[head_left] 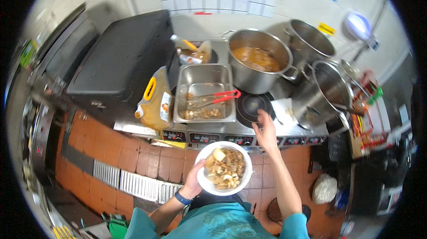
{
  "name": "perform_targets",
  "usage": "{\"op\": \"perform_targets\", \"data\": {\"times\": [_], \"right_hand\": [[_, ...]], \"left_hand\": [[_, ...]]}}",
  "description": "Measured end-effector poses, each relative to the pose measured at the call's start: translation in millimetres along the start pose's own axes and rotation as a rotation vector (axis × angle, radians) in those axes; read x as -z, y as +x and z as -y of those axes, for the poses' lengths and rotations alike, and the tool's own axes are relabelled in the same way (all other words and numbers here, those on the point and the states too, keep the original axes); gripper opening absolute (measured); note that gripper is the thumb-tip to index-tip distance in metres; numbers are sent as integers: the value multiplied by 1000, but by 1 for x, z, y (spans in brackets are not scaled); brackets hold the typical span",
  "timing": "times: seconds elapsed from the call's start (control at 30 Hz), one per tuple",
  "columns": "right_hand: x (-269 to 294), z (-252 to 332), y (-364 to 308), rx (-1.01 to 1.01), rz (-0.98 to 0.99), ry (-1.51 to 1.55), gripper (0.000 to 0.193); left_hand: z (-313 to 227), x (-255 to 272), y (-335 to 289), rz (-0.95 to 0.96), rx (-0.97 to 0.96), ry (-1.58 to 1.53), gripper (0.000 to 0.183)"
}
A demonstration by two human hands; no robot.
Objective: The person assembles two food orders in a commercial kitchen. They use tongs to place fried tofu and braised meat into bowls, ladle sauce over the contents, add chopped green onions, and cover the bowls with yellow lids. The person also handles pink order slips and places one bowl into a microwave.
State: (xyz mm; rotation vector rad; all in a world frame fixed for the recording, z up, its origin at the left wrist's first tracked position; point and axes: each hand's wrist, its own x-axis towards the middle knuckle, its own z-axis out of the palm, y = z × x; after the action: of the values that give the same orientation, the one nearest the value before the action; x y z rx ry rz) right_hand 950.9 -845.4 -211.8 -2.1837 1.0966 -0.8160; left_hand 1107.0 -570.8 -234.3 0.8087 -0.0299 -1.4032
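Observation:
My left hand grips the left rim of a round white bowl in front of my body. The bowl holds brown cooked food, pale curled pieces and a yellowish chunk. My right hand hangs empty, fingers apart, over the front of the cooktop beside a round black burner. Left of it, a rectangular steel pan contains food scraps at its bottom. Tongs with red handles lie across that pan, handles pointing right.
Behind the burner stands a steel pot of orange-brown stew. Two more tall steel pots, one front and one rear, are on the right. An oil jug with a yellow handle stands left of the pan, by a large black box.

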Motion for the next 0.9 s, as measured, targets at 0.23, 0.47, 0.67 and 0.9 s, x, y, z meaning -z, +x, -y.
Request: {"op": "perform_targets", "data": {"times": [0.23, 0.47, 0.67, 0.9], "right_hand": [[-79, 16, 170, 13, 612, -282, 57], [-117, 68, 227, 594, 929, -647, 43], [-63, 94, 252, 619, 1098, -777, 44], [-38, 108, 240, 736, 1270, -1042, 41]], "left_hand": [[-5, 8, -34, -404, -405, -186, 56], [16, -17, -12, -676, -600, -246, 59], [19, -4, 23, -813, -581, -274, 60], [2, 26, 68, -844, -537, -314, 59]]}}
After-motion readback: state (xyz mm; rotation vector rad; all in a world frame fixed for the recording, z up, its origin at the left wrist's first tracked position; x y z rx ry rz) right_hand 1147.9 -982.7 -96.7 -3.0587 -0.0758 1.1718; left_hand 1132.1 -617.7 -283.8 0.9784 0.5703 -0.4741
